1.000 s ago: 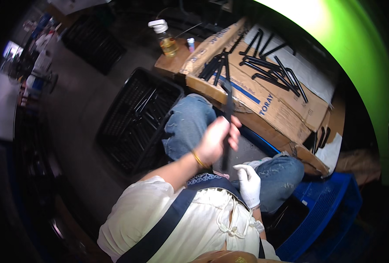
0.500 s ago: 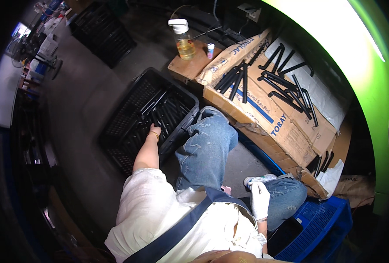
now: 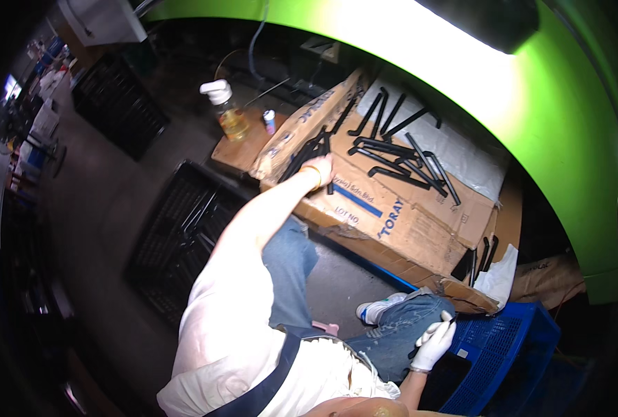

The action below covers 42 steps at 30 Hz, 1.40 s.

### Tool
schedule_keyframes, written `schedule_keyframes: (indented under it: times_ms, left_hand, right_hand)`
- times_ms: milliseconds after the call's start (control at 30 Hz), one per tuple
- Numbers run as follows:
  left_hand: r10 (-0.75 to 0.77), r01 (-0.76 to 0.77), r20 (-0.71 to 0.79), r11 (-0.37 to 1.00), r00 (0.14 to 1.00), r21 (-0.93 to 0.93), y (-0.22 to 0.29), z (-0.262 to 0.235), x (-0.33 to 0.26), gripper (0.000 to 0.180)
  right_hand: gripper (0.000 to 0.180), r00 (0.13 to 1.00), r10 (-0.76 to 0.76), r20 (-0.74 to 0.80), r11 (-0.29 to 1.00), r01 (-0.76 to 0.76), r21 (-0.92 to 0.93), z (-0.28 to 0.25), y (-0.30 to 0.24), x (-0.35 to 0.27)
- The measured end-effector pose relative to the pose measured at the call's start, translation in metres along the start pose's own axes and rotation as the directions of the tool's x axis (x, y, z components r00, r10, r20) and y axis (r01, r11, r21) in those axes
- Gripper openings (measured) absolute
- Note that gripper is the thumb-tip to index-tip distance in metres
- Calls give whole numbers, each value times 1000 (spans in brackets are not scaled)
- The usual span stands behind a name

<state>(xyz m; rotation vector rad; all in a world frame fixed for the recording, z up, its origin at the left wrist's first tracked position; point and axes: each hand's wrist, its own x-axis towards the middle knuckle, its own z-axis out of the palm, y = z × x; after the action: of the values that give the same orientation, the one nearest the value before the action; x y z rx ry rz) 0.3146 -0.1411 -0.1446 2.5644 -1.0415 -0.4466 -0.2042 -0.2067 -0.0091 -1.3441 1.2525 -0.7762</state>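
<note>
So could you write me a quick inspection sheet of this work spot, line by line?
Surface: flattened cardboard box used as a worktop.
Job's things: black L-shaped bars scattered on the cardboard, more bunched by the left hand.
Clutter: pump bottle of yellow liquid, small can, white cloth.
Hands: left hand bare, reaching onto the bunched bars; right hand in a white glove, holding a thin dark tool by the knee.
Cables: thin cables behind the bottle.
Surroundings: black crate on the left, blue crate on the right, green curved panel behind.
</note>
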Motion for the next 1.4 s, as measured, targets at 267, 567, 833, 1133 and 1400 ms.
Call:
schedule_keyframes:
  times_ms: [267,567,833,1133,1400]
  left_hand:
    - [-620,638,152,758,770,-137,29,84,25,58]
    - [-468,348,196,265,862,-899,48,30,35,32]
    - [253,353,288,-264,923,-898,146,-74,-200,46]
    - [357,433,380,-80,853,-898,170,-71,-330,43]
    - [266,195,197,33,944,-980,171,-50,-345,49]
  right_hand:
    - [28,999,48,13,993,-49,104,-17,0,1]
    - [26,997,17,79,999,-20,38,-13,10,8]
    - [26,862,-188,471,975,221,-14,79,-41,-2]
    - [23,804,-81,590,995,29,98,137,-95,-19]
    - [23,784,-282,553,930,364,-43,129,-73,-41]
